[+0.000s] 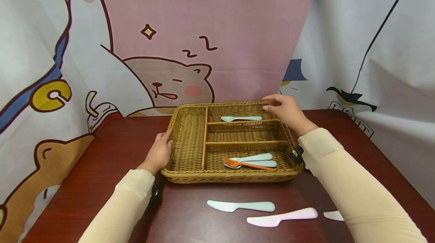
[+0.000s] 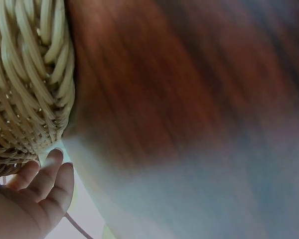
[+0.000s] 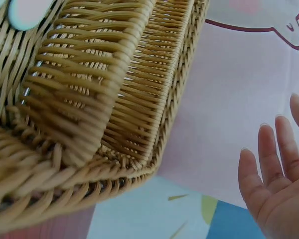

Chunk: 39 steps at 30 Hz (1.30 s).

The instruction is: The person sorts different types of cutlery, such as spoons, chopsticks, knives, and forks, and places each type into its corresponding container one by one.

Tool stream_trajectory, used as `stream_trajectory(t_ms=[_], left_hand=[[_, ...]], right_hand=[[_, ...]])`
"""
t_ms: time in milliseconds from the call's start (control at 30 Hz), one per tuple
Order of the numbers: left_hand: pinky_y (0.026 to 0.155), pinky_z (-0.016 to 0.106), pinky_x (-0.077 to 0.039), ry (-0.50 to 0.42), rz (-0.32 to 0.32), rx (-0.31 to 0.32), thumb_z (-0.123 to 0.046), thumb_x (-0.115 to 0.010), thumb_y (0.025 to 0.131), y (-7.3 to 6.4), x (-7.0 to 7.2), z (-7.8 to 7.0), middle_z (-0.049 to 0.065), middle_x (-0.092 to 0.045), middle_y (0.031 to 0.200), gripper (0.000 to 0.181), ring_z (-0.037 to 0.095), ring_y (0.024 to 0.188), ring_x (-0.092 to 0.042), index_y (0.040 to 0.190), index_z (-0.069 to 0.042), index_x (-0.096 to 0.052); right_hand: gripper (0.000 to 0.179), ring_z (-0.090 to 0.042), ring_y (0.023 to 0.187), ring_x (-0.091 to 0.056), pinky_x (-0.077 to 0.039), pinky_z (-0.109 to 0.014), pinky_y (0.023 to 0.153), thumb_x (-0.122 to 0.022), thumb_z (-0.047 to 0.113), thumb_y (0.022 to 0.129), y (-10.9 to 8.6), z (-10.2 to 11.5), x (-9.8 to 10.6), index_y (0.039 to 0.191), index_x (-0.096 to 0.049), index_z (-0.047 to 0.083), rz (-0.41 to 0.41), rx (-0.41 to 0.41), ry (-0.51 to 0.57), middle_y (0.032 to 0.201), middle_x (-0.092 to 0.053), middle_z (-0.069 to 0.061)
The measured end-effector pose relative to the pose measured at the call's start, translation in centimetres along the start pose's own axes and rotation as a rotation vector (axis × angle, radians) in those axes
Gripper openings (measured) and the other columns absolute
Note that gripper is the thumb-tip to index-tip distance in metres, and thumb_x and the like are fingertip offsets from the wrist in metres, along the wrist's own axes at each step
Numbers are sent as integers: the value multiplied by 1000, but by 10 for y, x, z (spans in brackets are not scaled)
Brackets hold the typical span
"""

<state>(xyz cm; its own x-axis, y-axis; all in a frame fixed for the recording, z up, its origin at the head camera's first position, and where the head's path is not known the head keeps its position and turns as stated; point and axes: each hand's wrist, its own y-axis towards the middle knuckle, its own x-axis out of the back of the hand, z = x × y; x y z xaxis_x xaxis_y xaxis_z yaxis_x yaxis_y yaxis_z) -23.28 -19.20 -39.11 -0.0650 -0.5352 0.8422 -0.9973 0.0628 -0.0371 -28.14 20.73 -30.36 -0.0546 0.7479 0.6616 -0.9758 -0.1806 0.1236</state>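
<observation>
A woven wicker tray (image 1: 188,177) with several compartments sits on the table. My left hand (image 1: 159,153) rests against its left side; in the left wrist view the relaxed fingers (image 2: 57,186) lie by the outer wall. At the far right corner, my right hand (image 1: 287,111) hovers with fingers loosely extended, apart from the wicker in the right wrist view. A pale green utensil (image 1: 242,118) lies in the back compartment. The front one holds an orange fork (image 1: 251,164) over pale green utensils (image 1: 259,157), whose heads are partly hidden.
On the table before the tray lie a pale green knife (image 1: 241,206) and a pink knife (image 1: 282,217). Another pale knife (image 1: 333,215) is partly hidden under the right sleeve. A printed cloth (image 1: 251,39) hangs behind the dark red table (image 1: 115,152).
</observation>
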Motion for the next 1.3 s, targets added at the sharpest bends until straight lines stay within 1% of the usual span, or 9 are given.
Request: stream_trajectory(t_ms=[200,400,467,533,600,733,933,1100,1300], left_hand=[[103,54,-38,-10,5,2,-17,-31,107,0,0,0,25,-25,147,52,41,128,-43,156,-6,-14],[103,54,-38,-6,14,5,-17,-31,107,0,0,2,24,-24,147,52,41,128,-43,156,-7,-14],[103,54,-38,0,12,4,-17,-31,107,1,0,1,24,-24,147,52,41,128,-43,156,-7,-14],[103,54,-38,2,12,3,-17,-31,107,0,0,1,25,-25,147,52,41,128,-43,156,-6,-14],[103,54,-38,1,16,4,-17,-30,107,0,1,0,25,-24,147,52,41,128,-43,156,-6,-14],[103,54,-37,1,13,3,-16,-31,107,-1,1,-1,25,-25,147,52,42,129,-42,155,-6,-14],[103,54,-38,-8,9,6,-16,-31,107,-1,1,-1,25,-25,146,52,42,129,-42,155,-6,-15],[104,54,-37,0,7,2,-15,-31,107,-1,1,-1,25,-25,147,52,42,130,-41,155,-5,-15],[105,54,-36,8,0,-5,-15,-31,107,-1,2,-1,26,-26,145,52,42,129,-41,155,-4,-16]], right_hand=[[37,-35,114,-52,-47,-49,86,-60,23,98,-23,-3,4,131,-58,6,-73,39,-26,124,-58,-17],[35,-35,109,-56,-47,-50,88,-63,17,96,-48,-14,2,127,-61,2,-187,86,-40,117,-60,-19],[33,-32,106,-57,-48,-46,87,-64,15,95,-55,-16,2,125,-63,2,-230,101,-52,115,-62,-18],[32,-22,103,-58,-48,-33,87,-65,15,94,-63,-20,2,124,-64,2,-261,114,-51,113,-63,-17],[32,-20,103,-58,-46,-27,85,-66,16,93,-70,-24,4,123,-65,3,-284,117,-63,113,-65,-16],[35,-19,105,-56,-44,-32,86,-66,20,94,-83,-32,7,125,-64,4,-296,88,-45,115,-65,-17],[40,10,96,-49,-42,-26,85,-65,28,94,-98,-49,12,127,-62,5,-318,13,-12,112,-66,-13],[44,14,95,-45,-41,-30,86,-65,33,94,-109,-62,18,128,-62,6,-329,-40,-26,110,-67,-9],[47,14,93,-47,-41,-12,73,-65,33,94,-122,-74,24,130,-60,4,-313,-76,-8,106,-65,10]])
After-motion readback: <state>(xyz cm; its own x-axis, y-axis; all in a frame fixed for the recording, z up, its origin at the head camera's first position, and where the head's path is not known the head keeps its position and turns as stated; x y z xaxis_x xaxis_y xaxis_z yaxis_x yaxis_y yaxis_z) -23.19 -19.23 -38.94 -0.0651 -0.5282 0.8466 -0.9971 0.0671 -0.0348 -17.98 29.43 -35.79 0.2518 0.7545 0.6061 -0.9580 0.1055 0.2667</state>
